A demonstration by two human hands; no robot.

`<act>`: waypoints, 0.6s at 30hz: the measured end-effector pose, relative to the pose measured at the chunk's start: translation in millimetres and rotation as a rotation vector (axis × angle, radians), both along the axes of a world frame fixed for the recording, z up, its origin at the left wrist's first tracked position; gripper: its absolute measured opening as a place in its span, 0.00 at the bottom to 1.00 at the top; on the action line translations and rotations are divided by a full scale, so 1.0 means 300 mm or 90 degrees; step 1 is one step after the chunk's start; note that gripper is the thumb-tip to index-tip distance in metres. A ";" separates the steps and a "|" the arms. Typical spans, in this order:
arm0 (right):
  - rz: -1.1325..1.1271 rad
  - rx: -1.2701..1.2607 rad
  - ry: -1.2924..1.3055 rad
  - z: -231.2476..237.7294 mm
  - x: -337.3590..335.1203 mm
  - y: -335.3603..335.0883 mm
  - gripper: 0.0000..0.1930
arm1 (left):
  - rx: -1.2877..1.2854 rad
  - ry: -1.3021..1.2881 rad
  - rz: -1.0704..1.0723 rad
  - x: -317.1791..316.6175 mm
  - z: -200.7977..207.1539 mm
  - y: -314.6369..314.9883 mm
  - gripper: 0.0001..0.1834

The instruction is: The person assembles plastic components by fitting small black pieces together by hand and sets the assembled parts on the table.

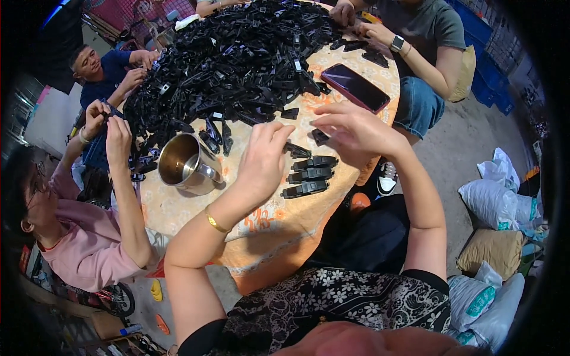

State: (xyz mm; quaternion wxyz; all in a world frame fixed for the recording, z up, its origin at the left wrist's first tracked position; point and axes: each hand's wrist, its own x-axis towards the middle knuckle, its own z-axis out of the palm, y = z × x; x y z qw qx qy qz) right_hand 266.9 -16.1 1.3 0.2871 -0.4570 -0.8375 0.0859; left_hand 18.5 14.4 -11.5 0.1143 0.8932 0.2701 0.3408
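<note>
My left hand (263,155) is over the table, its fingers stretched forward and loosely bent, with nothing visible between them. Just beside it lies a small black plastic part (295,149). My right hand (360,132) hovers opposite, fingers apart. Under its fingers is a small dark square piece (320,137); whether they touch it I cannot tell. Nearer me, several long black plastic clips (310,175) lie side by side in a short stack. Another small black piece (290,114) lies beyond my left fingertips, at the edge of a large heap of black plastic parts (237,59).
A steel mug (189,163) stands left of my left arm. Beyond my right hand lies a phone (356,88). The round table has a patterned orange cloth (261,237). Co-workers sit around it, their hands on black parts. Filled sacks (496,196) stand on the floor at right.
</note>
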 end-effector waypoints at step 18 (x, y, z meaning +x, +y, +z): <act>0.029 0.075 0.016 -0.054 -0.070 0.051 0.13 | -0.080 0.092 0.037 -0.006 -0.043 0.034 0.11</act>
